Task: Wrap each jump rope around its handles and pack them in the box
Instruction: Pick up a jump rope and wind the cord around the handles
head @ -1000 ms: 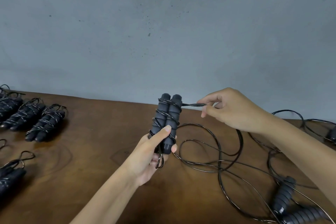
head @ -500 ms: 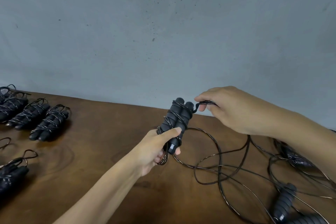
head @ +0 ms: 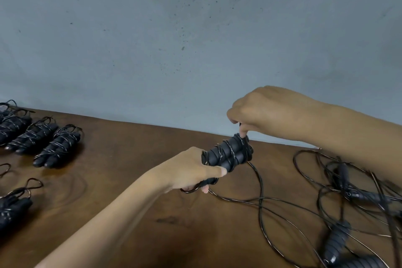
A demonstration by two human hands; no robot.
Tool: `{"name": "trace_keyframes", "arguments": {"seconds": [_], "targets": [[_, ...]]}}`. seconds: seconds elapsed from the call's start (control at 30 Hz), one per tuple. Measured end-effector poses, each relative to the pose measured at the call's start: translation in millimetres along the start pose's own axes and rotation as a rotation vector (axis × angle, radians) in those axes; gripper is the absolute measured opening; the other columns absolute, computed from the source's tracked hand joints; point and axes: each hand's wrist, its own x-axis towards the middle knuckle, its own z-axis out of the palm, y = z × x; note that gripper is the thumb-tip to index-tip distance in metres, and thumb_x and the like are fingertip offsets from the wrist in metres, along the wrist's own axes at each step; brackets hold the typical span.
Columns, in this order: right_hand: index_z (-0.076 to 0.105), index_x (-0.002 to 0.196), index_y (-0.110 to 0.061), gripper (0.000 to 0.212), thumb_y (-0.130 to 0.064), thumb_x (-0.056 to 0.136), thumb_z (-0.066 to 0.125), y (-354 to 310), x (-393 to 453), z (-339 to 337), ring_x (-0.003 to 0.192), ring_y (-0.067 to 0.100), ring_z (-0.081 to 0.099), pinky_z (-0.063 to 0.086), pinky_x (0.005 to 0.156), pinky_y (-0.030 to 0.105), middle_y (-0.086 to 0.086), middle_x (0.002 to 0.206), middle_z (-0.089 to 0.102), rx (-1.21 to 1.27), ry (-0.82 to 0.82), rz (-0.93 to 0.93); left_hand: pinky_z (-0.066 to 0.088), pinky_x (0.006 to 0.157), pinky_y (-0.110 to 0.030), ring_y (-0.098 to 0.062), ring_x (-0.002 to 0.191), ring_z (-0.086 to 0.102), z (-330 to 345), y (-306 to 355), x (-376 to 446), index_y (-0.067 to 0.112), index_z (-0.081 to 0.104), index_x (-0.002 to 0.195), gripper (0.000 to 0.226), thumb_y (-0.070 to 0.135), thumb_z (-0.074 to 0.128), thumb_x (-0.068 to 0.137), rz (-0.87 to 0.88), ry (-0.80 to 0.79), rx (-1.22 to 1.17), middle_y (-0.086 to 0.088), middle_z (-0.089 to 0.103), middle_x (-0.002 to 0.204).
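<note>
The paired handles (head: 228,154) sit above the table's (head: 121,180) far edge, their lower end gripped in my left hand (head: 191,172). My right hand (head: 261,111) pinches the rope (head: 260,185) at their top end.

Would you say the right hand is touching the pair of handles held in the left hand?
Touching. The head view shows a fingertip of the right hand pressing down on the top end of the handles, which the left hand grips lower down.

Matt foam handles (head: 228,154); glossy wood table (head: 134,180).
</note>
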Motion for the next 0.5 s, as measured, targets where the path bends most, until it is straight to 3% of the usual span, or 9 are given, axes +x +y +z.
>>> {"name": "trace_keyframes", "arguments": {"seconds": [0.17, 0.23, 0.3, 0.4, 0.5], "targets": [[0.049, 0.136, -0.020, 0.040, -0.001, 0.100, 0.050, -4, 11, -2, 0.121, 0.015, 0.055, 0.032, 0.080, 0.021, -0.006, 0.132, 0.056, 0.062, -0.256, -0.044, 0.042, 0.058, -0.024, -0.010, 0.052, 0.055, -6, 4, -1, 0.021, 0.064, 0.088, 0.025, 0.045, 0.068, 0.093, 0.038, 0.009, 0.275, -0.001, 0.075, 0.071], [0.054, 0.131, -0.018, 0.036, 0.000, 0.100, 0.050, -5, 22, 1, 0.119, 0.018, 0.056, 0.033, 0.078, 0.023, -0.003, 0.125, 0.057, -0.030, -0.309, -0.160, 0.046, 0.063, -0.026, -0.010, 0.060, 0.061, -6, 6, -2, 0.021, 0.064, 0.091, 0.026, 0.046, 0.069, 0.092, 0.075, 0.023, 0.347, 0.000, 0.076, 0.073], [0.064, 0.116, -0.014, 0.022, -0.005, 0.102, 0.050, -6, 27, 2, 0.102, 0.025, 0.058, 0.040, 0.071, 0.024, 0.001, 0.101, 0.061, -0.096, -0.236, -0.319, 0.048, 0.065, -0.026, -0.010, 0.065, 0.066, -6, 7, -3, 0.023, 0.064, 0.093, 0.026, 0.048, 0.070, 0.092, 0.110, 0.045, 0.403, 0.002, 0.075, 0.072], [0.069, 0.120, -0.020, 0.024, -0.013, 0.104, 0.053, -2, 22, 7, 0.106, 0.020, 0.062, 0.047, 0.093, 0.034, -0.005, 0.107, 0.068, 0.261, -0.212, -0.115, 0.048, 0.065, -0.031, -0.013, 0.069, 0.065, -5, 7, -5, 0.027, 0.057, 0.086, 0.030, 0.053, 0.072, 0.089, 0.156, 0.130, 0.529, 0.006, 0.066, 0.071], [0.075, 0.106, -0.030, 0.012, -0.027, 0.097, 0.068, 9, 8, 12, 0.093, 0.016, 0.066, 0.051, 0.086, 0.042, -0.010, 0.097, 0.072, 0.560, -0.108, -0.027, 0.040, 0.061, -0.031, -0.013, 0.071, 0.058, -4, 3, -7, 0.029, 0.050, 0.089, 0.035, 0.059, 0.069, 0.090, 0.219, 0.242, 0.691, 0.007, 0.059, 0.074]]}}
